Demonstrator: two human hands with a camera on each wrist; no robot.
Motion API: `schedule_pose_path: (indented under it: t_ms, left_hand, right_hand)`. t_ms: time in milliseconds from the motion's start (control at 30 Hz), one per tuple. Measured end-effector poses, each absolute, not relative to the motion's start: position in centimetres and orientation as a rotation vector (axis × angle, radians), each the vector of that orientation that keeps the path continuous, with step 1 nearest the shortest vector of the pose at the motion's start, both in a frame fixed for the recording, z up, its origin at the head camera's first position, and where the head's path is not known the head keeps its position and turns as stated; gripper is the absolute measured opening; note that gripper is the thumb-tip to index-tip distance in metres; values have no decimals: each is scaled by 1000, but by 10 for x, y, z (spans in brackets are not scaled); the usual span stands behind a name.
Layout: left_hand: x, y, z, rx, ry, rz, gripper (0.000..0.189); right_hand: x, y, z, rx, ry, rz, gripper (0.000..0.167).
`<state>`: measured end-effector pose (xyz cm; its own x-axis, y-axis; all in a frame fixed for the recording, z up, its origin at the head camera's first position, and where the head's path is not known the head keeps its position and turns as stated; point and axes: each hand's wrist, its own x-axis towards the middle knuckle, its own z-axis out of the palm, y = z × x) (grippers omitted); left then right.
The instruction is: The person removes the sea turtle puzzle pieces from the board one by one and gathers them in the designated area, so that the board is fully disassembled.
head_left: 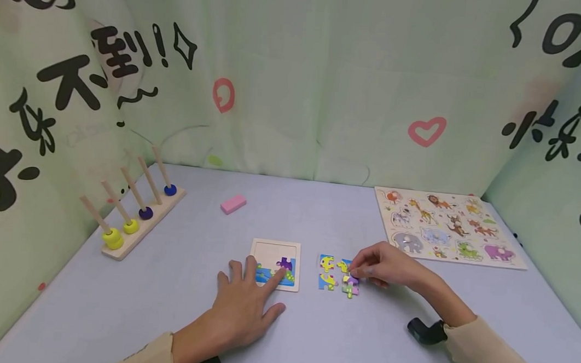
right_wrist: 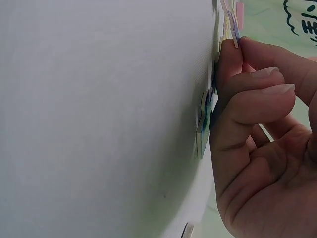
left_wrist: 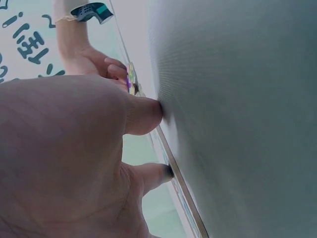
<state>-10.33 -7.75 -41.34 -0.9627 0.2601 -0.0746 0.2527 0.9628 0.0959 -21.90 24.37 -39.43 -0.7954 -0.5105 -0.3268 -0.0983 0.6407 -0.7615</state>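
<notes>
A small wooden puzzle tray (head_left: 276, 246) lies flat in front of me, its lower part filled with blue, green and purple pieces. My left hand (head_left: 241, 313) is spread over its left and lower side, with the index fingertip on the fitted pieces. To the right of the tray, my right hand (head_left: 389, 266) pinches a puzzle piece (right_wrist: 232, 22) between thumb and index finger. Loose pieces lie close by: a blue-and-yellow one (head_left: 327, 263), another below it (head_left: 328, 282), and a green-and-pink one (head_left: 350, 291). The right fingers partly cover the others.
At the left stands a wooden peg rack (head_left: 143, 220) with yellow and blue beads. A pink block (head_left: 233, 204) lies behind the tray. An animal puzzle board (head_left: 446, 228) is at the back right. Printed curtains enclose the table (head_left: 302, 341).
</notes>
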Motion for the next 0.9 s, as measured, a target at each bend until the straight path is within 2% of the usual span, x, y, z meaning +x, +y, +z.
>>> schedule_pose_path:
  t_ms: [900]
  left_hand:
    - [-102, -79, -414, 426, 3036, 149, 65]
  right_hand:
    - [-215, 239, -394, -497, 2392, -1009, 10]
